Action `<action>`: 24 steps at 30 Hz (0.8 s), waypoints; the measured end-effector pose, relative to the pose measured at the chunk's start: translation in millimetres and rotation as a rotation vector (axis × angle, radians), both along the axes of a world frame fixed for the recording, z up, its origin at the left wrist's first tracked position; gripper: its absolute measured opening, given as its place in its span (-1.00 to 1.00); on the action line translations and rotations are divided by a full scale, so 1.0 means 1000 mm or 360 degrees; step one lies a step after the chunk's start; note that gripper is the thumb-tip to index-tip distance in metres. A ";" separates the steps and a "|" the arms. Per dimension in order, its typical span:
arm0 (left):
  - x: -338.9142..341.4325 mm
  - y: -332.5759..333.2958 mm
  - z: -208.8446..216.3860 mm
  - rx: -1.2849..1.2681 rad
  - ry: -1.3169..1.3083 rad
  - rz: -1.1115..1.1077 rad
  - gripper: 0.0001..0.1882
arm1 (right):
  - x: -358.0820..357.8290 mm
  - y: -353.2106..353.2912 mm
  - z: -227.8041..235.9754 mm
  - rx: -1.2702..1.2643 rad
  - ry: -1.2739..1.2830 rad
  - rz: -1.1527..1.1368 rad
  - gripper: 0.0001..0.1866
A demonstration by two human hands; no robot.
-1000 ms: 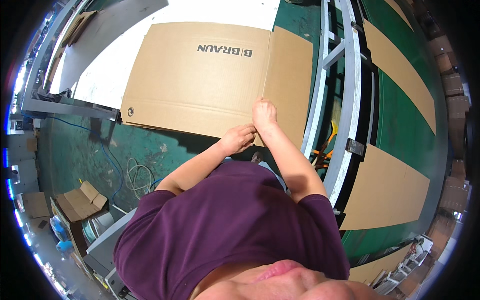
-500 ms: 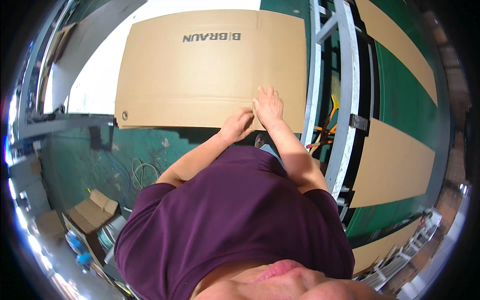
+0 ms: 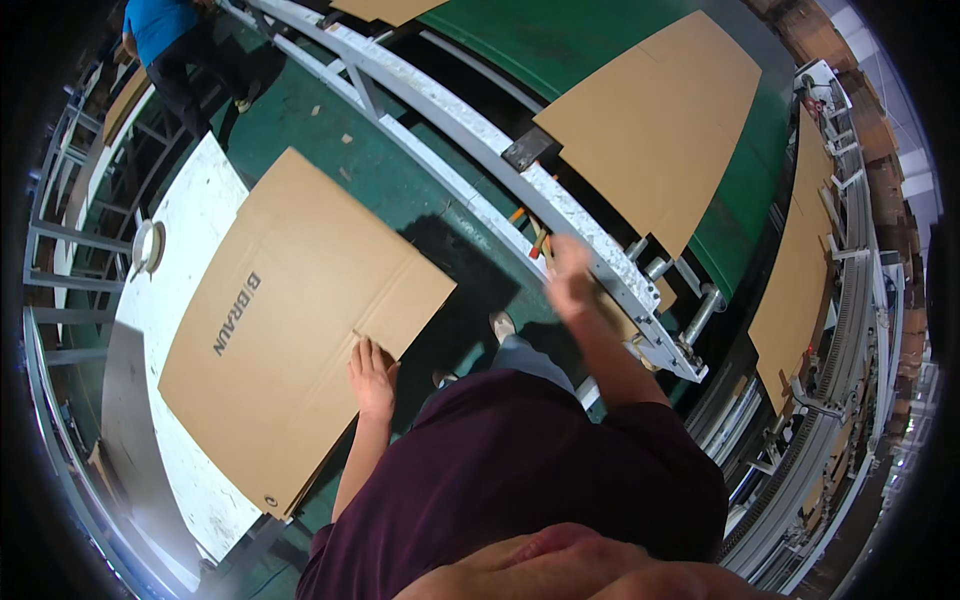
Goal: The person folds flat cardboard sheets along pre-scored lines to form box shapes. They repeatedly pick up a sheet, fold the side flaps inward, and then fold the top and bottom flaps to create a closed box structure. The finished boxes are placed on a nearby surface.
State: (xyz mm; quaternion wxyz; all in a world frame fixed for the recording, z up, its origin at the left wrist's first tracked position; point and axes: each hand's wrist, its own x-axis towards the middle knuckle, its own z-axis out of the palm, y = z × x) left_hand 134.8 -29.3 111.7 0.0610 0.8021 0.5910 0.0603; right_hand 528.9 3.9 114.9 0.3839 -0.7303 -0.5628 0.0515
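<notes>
A flat brown cardboard sheet [image 3: 290, 330], with dark print and slot cuts, lies on top of a stack on the white table [image 3: 195, 225]. My left hand [image 3: 373, 380] rests on its near edge beside a slot, fingers stretched out and nothing gripped. Off to the right, my right hand [image 3: 570, 278] reaches to the pale metal frame of the conveyor [image 3: 470, 135]. Motion smears its fingers. Just beside it are orange and red handled tools [image 3: 538, 238], partly covered; whether the hand touches them I cannot tell.
Large cardboard sheets [image 3: 650, 130] lie on the green conveyor belt [image 3: 735, 215] beyond the frame. A roll of tape [image 3: 148, 246] sits at the table's left side. At the far upper left a person in a blue top [image 3: 165, 35] bends forward. Rollers [image 3: 700, 320] jut from the frame's near end.
My view has swung to the right, so the sheet appears turned and farther left. My right hand has left the sheet and moved right to the frame; my left hand now lies flat on the sheet.
</notes>
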 end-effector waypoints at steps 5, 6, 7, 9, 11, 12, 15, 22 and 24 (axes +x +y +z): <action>-0.008 -0.005 0.000 -0.0069 0.0078 0.0026 -0.36 | 0.214 -0.055 -0.003 -0.0908 -0.0748 -0.1277 -0.47; -0.006 -0.004 0.000 -0.0092 0.0072 0.0049 -0.36 | 0.249 -0.073 -0.030 -0.0862 -0.0888 -0.1345 -0.37; -0.004 0.000 0.000 -0.0124 0.0100 0.0053 -0.37 | 0.281 -0.086 -0.057 -0.0856 -0.0942 -0.1300 -0.36; -0.006 -0.002 0.003 -0.0172 0.0146 0.0114 -0.36 | 0.303 -0.078 -0.072 -0.0835 -0.1020 -0.0966 -0.36; -0.002 0.000 0.004 -0.0164 0.0171 0.0145 -0.35 | 0.318 -0.066 -0.079 -0.0483 -0.1096 -0.0432 -0.42; 0.000 0.001 0.003 -0.0164 0.0178 0.0147 -0.35 | 0.319 -0.056 -0.072 -0.0184 -0.1042 -0.0277 -0.44; -0.004 0.003 -0.008 -0.0159 0.0139 0.0156 -0.34 | 0.303 -0.009 -0.025 0.0334 -0.0832 0.0116 -0.50; -0.002 -0.001 -0.011 -0.0249 0.0316 0.0246 -0.34 | 0.192 -0.018 0.269 0.0933 -0.0567 0.0380 -0.74; 0.000 -0.008 -0.008 -0.0271 0.0272 0.0272 -0.34 | 0.195 -0.021 0.330 0.1309 -0.0180 -0.0325 -0.75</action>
